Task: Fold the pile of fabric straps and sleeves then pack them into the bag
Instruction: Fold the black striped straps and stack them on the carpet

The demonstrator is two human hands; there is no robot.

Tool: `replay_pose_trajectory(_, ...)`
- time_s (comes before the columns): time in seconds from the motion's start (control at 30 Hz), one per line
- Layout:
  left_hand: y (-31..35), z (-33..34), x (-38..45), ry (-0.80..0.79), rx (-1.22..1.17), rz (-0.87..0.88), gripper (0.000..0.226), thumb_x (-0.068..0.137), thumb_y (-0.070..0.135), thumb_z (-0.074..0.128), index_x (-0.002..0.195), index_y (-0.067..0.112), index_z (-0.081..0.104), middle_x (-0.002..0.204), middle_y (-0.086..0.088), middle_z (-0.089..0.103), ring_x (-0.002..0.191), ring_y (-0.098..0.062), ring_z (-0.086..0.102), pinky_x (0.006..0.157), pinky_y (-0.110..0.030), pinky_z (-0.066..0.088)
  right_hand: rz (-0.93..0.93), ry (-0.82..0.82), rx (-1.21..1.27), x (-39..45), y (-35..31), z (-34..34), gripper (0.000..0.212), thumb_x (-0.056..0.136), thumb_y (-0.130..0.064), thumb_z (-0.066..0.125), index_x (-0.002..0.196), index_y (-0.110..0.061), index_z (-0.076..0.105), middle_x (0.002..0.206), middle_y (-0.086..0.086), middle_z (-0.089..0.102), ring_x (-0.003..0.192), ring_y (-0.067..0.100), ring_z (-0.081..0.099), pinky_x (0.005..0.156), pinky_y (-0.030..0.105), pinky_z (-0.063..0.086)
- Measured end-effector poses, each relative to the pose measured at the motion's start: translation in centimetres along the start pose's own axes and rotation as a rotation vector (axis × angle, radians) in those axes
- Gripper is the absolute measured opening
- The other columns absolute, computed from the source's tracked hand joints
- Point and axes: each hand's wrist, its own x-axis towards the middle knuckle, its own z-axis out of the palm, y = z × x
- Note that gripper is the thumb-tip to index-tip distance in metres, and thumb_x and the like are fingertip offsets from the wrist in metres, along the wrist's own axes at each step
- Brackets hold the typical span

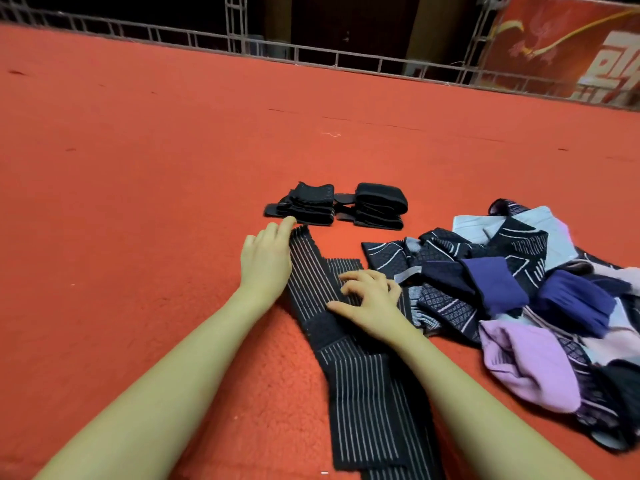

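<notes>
A long black strap with thin white stripes lies stretched across the red carpet, running from near me toward the far side. My left hand lies flat with straight fingers along the strap's far left edge. My right hand rests on the middle of the strap with its fingers spread and bent, fingertips pressing the fabric. Two folded black straps sit side by side just beyond the hands. A loose pile of dark patterned, purple and lilac sleeves lies to the right. No bag is visible.
Red carpet covers the whole floor, wide and bare on the left and far side. A metal truss rail runs along the far edge, with a red banner at the top right.
</notes>
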Motion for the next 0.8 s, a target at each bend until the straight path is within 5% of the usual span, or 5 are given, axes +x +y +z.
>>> replay_pose_trajectory(0.17, -0.8, -1.0, -1.1, 0.008, 0.157, 0.074, 0.051, 0.054, -0.018, 0.070, 0.099, 0.006, 0.066, 0.068, -0.011, 0.052, 0.052, -0.028, 0.049, 0.057, -0.030, 0.027, 0.020, 0.106, 0.102, -2.6, -0.9, 0.1, 0.020, 0.086, -0.046, 0.063, 0.079, -0.030, 0.052, 0.104, -0.016, 0.058, 0.115, 0.010, 0.039, 0.082, 0.024, 0.010)
replay_pose_trajectory(0.4, -0.2, -2.2, -0.7, 0.173, 0.164, 0.081, 0.030, 0.072, 0.005, 0.054, 0.098, 0.009, 0.069, 0.076, -0.008, 0.059, 0.064, -0.029, 0.056, 0.067, -0.034, 0.027, 0.067, 0.403, 0.070, -0.1, -3.0, -5.1, 0.010, 0.090, -0.037, 0.061, 0.092, -0.032, 0.069, 0.075, -0.016, 0.053, 0.103, 0.011, 0.044, 0.085, 0.032, 0.015)
replay_pose_trajectory(0.53, 1.3, -3.0, 0.7, 0.261, 0.123, 0.098, 0.035, 0.078, 0.015, 0.040, 0.097, 0.011, 0.070, 0.077, -0.005, 0.061, 0.068, -0.029, 0.057, 0.073, -0.035, 0.026, 0.037, 0.398, -0.144, 0.4, -2.3, -9.2, 0.022, 0.092, -0.039, 0.058, 0.110, -0.035, 0.070, 0.083, -0.015, 0.046, 0.113, 0.013, 0.038, 0.094, 0.032, 0.011)
replay_pose_trajectory(0.67, 3.6, -1.9, 1.0, 0.291, 0.116, 0.144, 0.029, 0.079, 0.013, 0.046, 0.094, 0.009, 0.070, 0.077, -0.005, 0.062, 0.071, -0.029, 0.057, 0.075, -0.036, 0.026, -0.038, 0.213, -0.512, 0.2, -0.9, -12.3, 0.028, 0.097, -0.040, 0.048, 0.122, -0.041, 0.062, 0.097, -0.011, 0.056, 0.118, 0.018, 0.036, 0.097, 0.037, 0.005)
replay_pose_trajectory(0.8, 6.0, -0.2, 0.1, 0.242, 0.094, 0.195, 0.022, 0.077, 0.009, 0.054, 0.091, 0.008, 0.070, 0.076, -0.004, 0.060, 0.071, -0.030, 0.058, 0.074, -0.038, 0.025, -0.055, 0.214, -0.698, 0.3, 0.6, -12.9, 0.031, 0.101, -0.032, 0.039, 0.124, -0.041, 0.058, 0.116, -0.013, 0.064, 0.115, 0.019, 0.036, 0.093, 0.040, 0.002)
